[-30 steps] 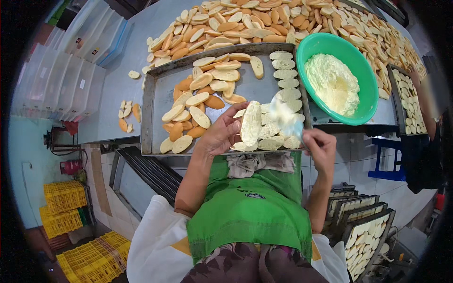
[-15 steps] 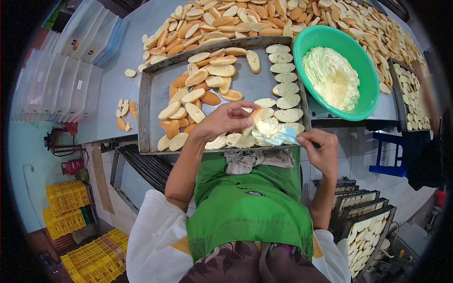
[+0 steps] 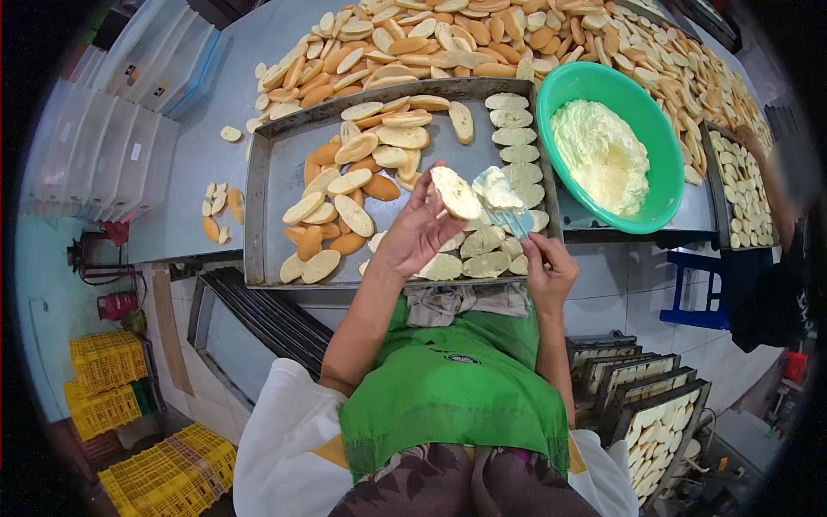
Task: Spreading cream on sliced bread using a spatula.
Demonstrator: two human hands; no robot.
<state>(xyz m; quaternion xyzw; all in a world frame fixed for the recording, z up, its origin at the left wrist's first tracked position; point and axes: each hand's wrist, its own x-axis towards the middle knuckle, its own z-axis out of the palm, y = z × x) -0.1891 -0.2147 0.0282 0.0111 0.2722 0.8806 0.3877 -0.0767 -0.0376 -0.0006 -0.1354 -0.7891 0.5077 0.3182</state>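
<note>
My left hand (image 3: 417,231) is closed around a bread slice (image 3: 457,193), its pale face tilted up and coated with cream. In my right hand (image 3: 550,269) is a light blue spatula (image 3: 517,221) with a lump of cream on its blade, close beside the slice. Both hands are over the near right part of a metal baking tray (image 3: 251,207). Cream-covered slices (image 3: 519,153) line its right side and lie along the near edge under my hands. Plain bread slices (image 3: 351,181) are heaped loosely in its left half.
A green bowl (image 3: 680,172) of pale cream stands right of the tray. A big pile of bread slices (image 3: 413,52) spreads behind. At far right, a person's arm (image 3: 765,164) reaches another filled tray (image 3: 732,185). Clear plastic bins (image 3: 112,155) stand left; loaded trays (image 3: 659,431) stand lower right.
My left hand has turned the slice so its coated face shows. The spatula has drawn back off the slice, blade now pointing away from me. The view has shifted slightly.
</note>
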